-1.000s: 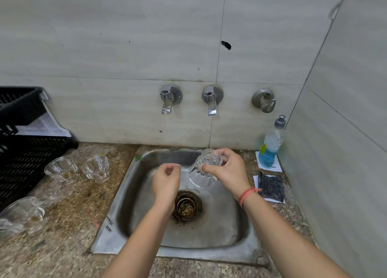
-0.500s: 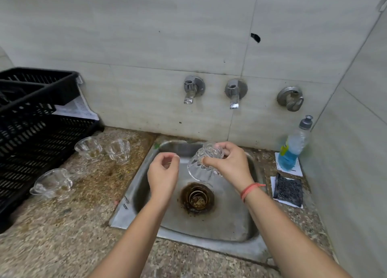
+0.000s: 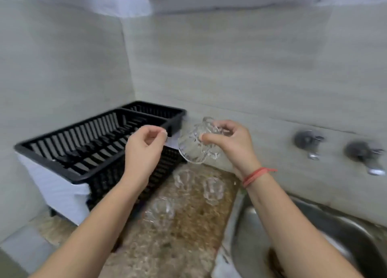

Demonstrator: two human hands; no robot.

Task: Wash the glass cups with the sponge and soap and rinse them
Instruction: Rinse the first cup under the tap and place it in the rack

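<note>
My right hand (image 3: 228, 143) grasped a ribbed glass cup (image 3: 194, 145) in the air, thumb across its side and fingers curled round the end nearest the wall. The cup was tilted, its mouth turned down and toward my left. It hung above the back part of the desk (image 3: 184, 242), just beside the right end of the black dish rack (image 3: 83, 143) and apart from it. A red thread (image 3: 256, 175) ran round that wrist.

My left hand (image 3: 144, 150) was raised in front of the rack, loosely clenched, fingers curled in toward the thumb and grasping nothing. It was near the cup but did not touch it.

Three more glass cups stood on the speckled desk below my hands, all blurred: one (image 3: 182, 178) close to the rack, one (image 3: 213, 190) near the sink's edge, and one (image 3: 161, 209) nearer to me. Whether they stood upright or upside down, I could not tell.

The steel sink (image 3: 314, 231) lay at my right, under my right forearm. Two taps (image 3: 310, 141) (image 3: 366, 154) stuck out of the tiled wall above it. The rack sat on the desk in the left corner, against the wall.
</note>
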